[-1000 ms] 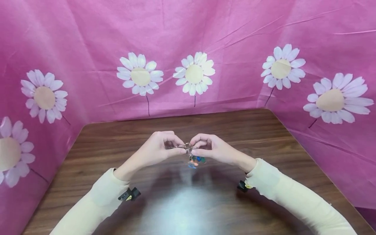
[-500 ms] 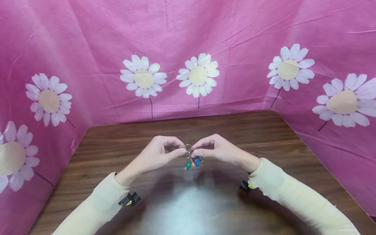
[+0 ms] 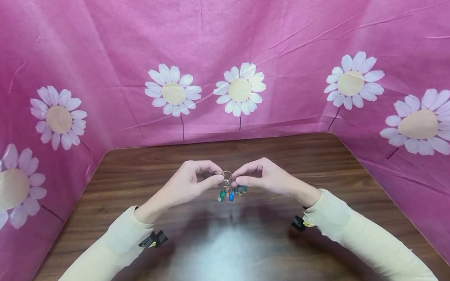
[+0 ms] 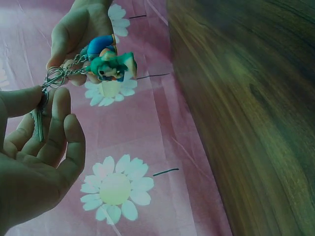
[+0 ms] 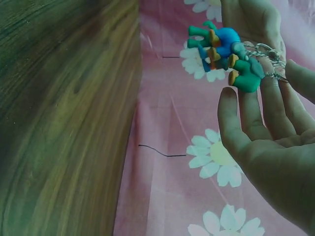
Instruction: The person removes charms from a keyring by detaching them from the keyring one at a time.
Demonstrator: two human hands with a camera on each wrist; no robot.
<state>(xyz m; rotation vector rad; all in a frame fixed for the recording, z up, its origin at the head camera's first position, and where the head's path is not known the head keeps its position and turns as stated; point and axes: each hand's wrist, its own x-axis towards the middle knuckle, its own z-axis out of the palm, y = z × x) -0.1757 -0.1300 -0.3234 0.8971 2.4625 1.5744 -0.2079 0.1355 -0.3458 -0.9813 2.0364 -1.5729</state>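
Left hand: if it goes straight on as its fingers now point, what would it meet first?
The left hand would probably meet the metal rings first, then the right hand just beyond; exact depth is unclear.

The head camera looks forward and down from farthest off, taking in the brown wood-grain tabletop and, towards twelve o'clock, the pink daisy-printed fabric backdrop. The wrist cameras look from close by, turned sideways: tabletop at three o'clock in the left, nine in the right. All share the small green-and-blue figures, the bare left hand and the bare right hand.
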